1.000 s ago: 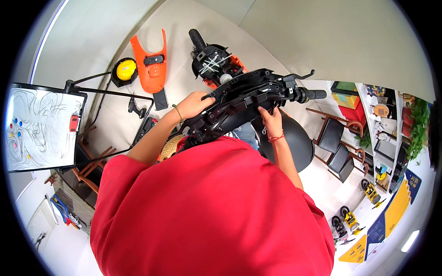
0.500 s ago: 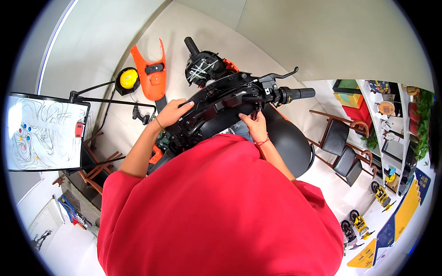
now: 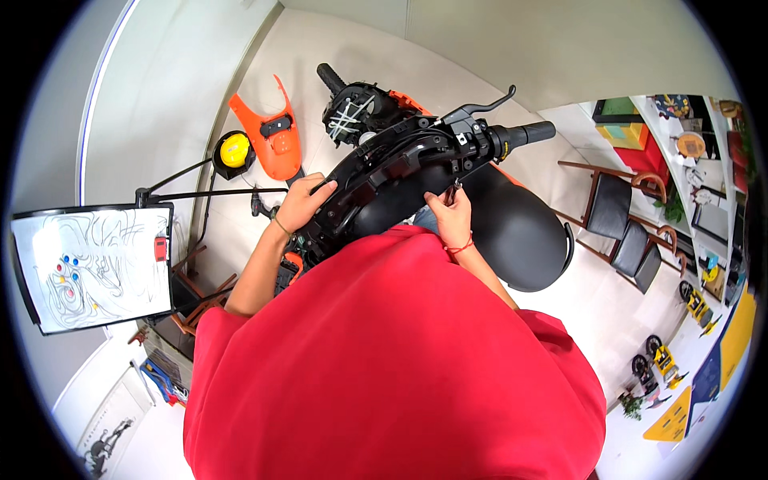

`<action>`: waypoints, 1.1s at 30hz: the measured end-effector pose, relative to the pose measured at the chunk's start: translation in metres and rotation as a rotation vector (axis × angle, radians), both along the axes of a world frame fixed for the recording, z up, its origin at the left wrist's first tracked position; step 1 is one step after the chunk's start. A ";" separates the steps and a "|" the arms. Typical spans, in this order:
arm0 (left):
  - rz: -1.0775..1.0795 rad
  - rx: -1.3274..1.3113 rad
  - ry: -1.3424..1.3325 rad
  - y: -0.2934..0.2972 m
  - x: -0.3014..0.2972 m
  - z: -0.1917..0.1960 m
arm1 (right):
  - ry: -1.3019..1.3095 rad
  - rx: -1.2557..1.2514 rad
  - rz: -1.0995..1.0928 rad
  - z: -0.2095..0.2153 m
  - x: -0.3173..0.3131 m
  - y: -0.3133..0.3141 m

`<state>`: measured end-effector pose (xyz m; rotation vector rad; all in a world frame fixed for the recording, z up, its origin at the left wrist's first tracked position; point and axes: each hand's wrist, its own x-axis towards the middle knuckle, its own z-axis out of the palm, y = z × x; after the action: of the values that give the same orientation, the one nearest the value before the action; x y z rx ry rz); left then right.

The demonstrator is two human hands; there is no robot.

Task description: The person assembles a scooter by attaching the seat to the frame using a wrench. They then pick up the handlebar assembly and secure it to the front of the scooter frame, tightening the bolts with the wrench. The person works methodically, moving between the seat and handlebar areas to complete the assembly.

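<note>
A scooter stands in front of me with a black inner panel below the handlebar. My left hand grips the panel's left edge, fingers curled over it. At the panel's lower middle, my right hand pinches a small dark tool with its tip against the panel. The black seat lies just right of my right hand. My red shirt hides the lower part of the scooter.
An orange body panel and a yellow round lamp lie on the floor at the left. A whiteboard with drawings stands on a stand at the far left. Dark chairs and shelves are at the right.
The view has shifted, so the scooter sits a little lower and larger. My left hand slid down the panel's left edge; my right hand stays at the panel's lower middle.
</note>
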<state>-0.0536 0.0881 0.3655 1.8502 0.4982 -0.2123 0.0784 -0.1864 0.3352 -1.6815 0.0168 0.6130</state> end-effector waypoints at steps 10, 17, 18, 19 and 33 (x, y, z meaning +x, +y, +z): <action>-0.077 -0.170 0.186 0.029 0.027 -0.006 | -0.078 -0.054 -0.012 -0.002 -0.005 0.003; -0.181 -0.172 0.129 0.017 0.154 0.009 | -0.104 -0.098 -0.007 -0.003 -0.006 0.005; -0.259 -0.202 0.175 0.008 0.174 0.006 | -0.109 -0.101 -0.016 -0.003 -0.006 0.004; -0.315 -0.164 0.164 -0.007 0.188 0.005 | -0.104 -0.101 -0.011 -0.003 -0.005 0.004; -0.510 -0.133 0.191 -0.043 0.212 0.007 | -0.252 -0.106 -0.013 0.031 0.007 -0.040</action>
<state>0.1582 0.0451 0.3722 1.8053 0.1256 -0.7524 0.0852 -0.2260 0.3659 -1.8504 -0.1223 0.3928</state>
